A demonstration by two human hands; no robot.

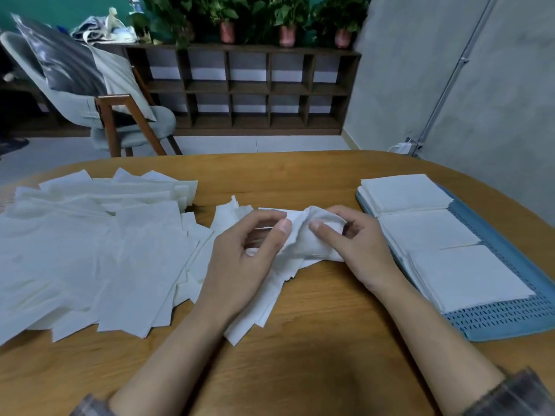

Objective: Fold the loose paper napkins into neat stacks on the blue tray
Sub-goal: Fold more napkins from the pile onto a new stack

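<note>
Both hands meet over the middle of the wooden table point(315, 175), working one white paper napkin point(300, 244) between them. The left hand point(240, 259) pinches the napkin's left part, its thumb pressed on top of the paper and its fingers curled beneath. The right hand point(357, 244) grips the right part the same way, thumb on top and fingers curled around a bunched fold. The napkin is crumpled and lifted between the two thumbs, while its lower part trails down onto the table under the left hand, overlapping a few more flat sheets there.

To the left, a wide pile of loose napkins point(90, 250) lies spread across the table in overlapping, skewed sheets, reaching from the far left edge towards the left wrist.

To the right sits the blue tray point(510, 322), its perforated surface showing along the near and right sides. Three stacks of folded napkins rest on it in a row from far to near: the far stack point(405, 193), the middle stack point(426, 229) and the near stack point(468, 277), each square and lying just beside the next.

Beyond the table stand a grey armchair point(90, 103) with wooden legs, a dark cubby shelf point(249, 88) and potted plants point(288, 22) on top of it.
</note>
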